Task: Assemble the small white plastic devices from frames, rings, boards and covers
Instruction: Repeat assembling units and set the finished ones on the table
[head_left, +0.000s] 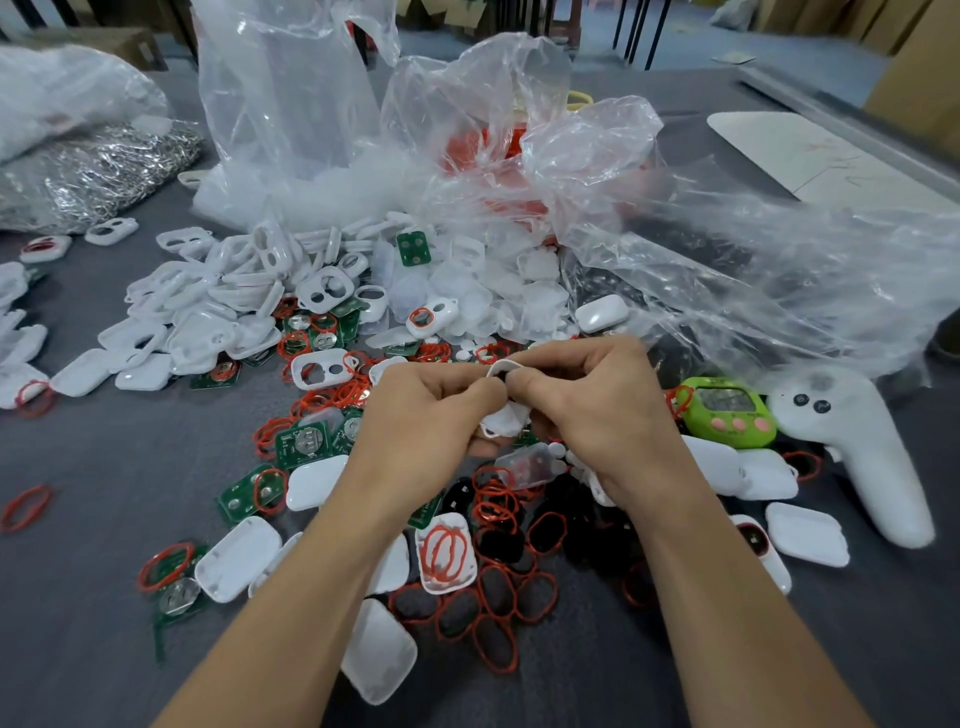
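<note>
grips meet above the middle of the grey bench (78, 467). the left grip (431, 410) and the right grip (597, 410) are both clenched onto one small white plastic piece (508, 418), thumbs and forefingers pinching it from either side, knuckles nearly touching. a thin curved white rim shows above the fingertips; whether it is part of the same piece i cannot tell.

just below the grips lie a clear oblong cover (527, 465) and loose red rings (498, 597) scattered over dark parts. nearer the body a white cover (447, 553) lies hollow side up with red rings inside it. more white covers (236, 566) lie beside the left forearm. green boards (301, 441) with round cells lie left of the left grip.

beyond the grips a heap of white frames (260, 280) spreads leftward at the foot of crumpled clear bags (519, 156). to the right a green handheld toy (727, 410) sits just beside a white controller (857, 457). far left lies a bag of metal rings (93, 171).
</note>
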